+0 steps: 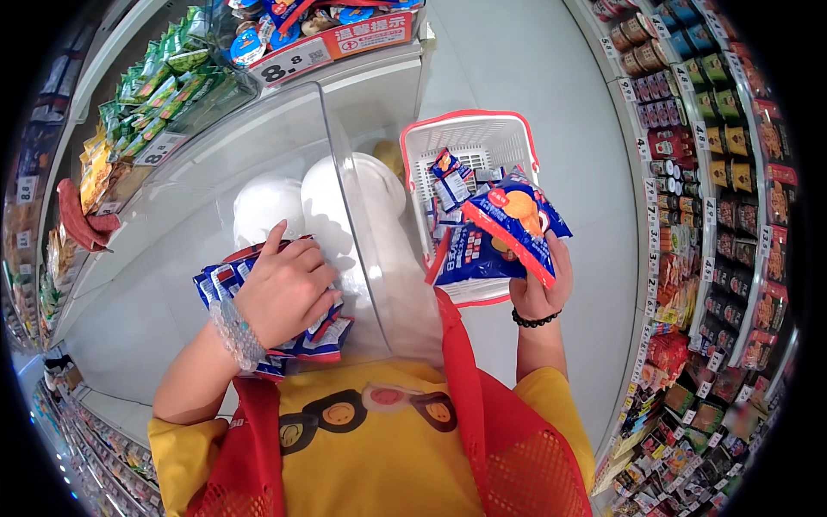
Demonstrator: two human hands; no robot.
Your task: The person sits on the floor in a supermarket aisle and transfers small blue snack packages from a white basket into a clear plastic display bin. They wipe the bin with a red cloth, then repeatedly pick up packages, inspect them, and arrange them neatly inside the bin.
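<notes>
My right hand (541, 280) grips blue-and-red biscuit packets at their right side, above the near part of a white basket with a red rim (465, 115). The upper biscuit packet (519, 211) shows a round biscuit picture; a second packet (482, 256) hangs below it. Smaller blue packets (450, 183) lie inside the basket. On the left, my left hand (289, 289) is palm down with bent fingers closed on a bunch of small blue-and-red biscuit packets (323, 345), one finger lifted. These packets are at the near end of a clear plastic bin (340, 146). Its fingertips are partly hidden.
Shelves of packaged goods (680, 172) run along the right. At the far left a shelf holds green snack bags (164, 86), beside a raised display box (345, 43). White rounded shapes (267, 207) show through the bin. Pale tiled floor (594, 172) lies between the shelves.
</notes>
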